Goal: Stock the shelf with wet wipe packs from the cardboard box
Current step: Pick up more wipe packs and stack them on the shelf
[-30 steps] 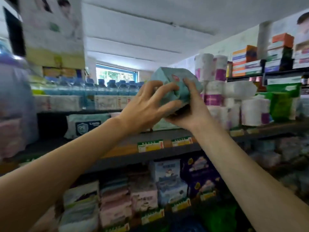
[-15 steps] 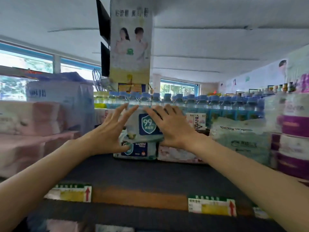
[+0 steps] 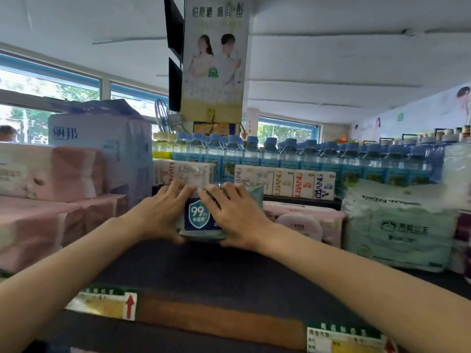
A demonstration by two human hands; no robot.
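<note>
Placing step: left hand [image 3: 163,212] and right hand [image 3: 229,215], fingers spread flat, press a wet wipe pack [image 3: 197,222] onto the shelf [image 3: 229,276]; next, likely letting go.

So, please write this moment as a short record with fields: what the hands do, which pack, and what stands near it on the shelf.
left hand: fingers flat on the pack's top, thumb at its front left edge
right hand: fingers flat on the pack's top, thumb at its front right edge
wet wipe pack: blue shield label "99", on the dark shelf
right of it: pink packs, then baby wipes bundle
left of it: pink tissue bundles
behind: blue-capped bottles
</note>
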